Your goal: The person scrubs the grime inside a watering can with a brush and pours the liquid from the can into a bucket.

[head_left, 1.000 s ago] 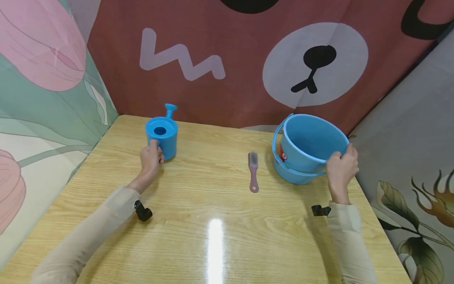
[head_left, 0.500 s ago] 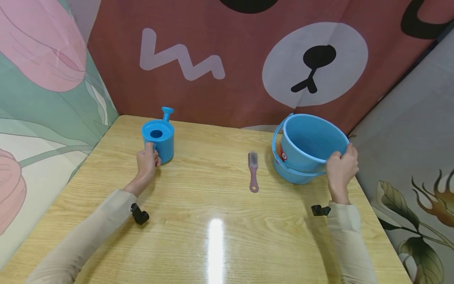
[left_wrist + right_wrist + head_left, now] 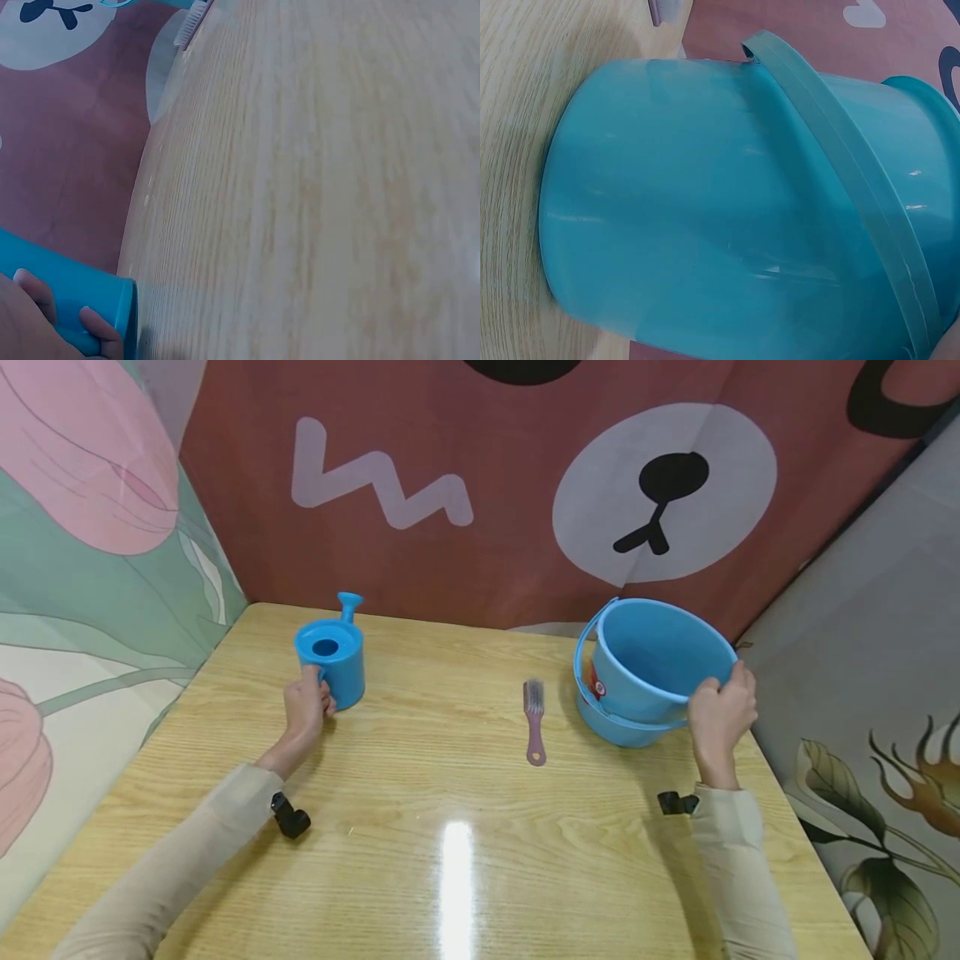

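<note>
On the left of the table, my left hand (image 3: pixel 303 710) grips the handle of a blue toy watering can (image 3: pixel 347 675). Its sprinkler head points away, toward the back wall. In the left wrist view, curled fingers (image 3: pixel 101 330) show against the can's side. At the right, my right hand (image 3: pixel 723 714) holds the near right rim of a light blue bucket (image 3: pixel 633 689), thumb on top. The bucket's bail handle (image 3: pixel 847 165) hangs down around its side. Between the two lies a mauve hairbrush (image 3: pixel 536 727), bristles up, handle toward me.
A wood-grain table (image 3: pixel 420 893) carries everything. Behind it hangs a brown cloth (image 3: pixel 517 560) with a bear face, close to the bucket and the watering can. Printed cloths (image 3: pixel 870 635) flank both sides.
My left hand has drawn the watering can a little to the left and toward me. My right hand, the bucket and the hairbrush stay where they were.
</note>
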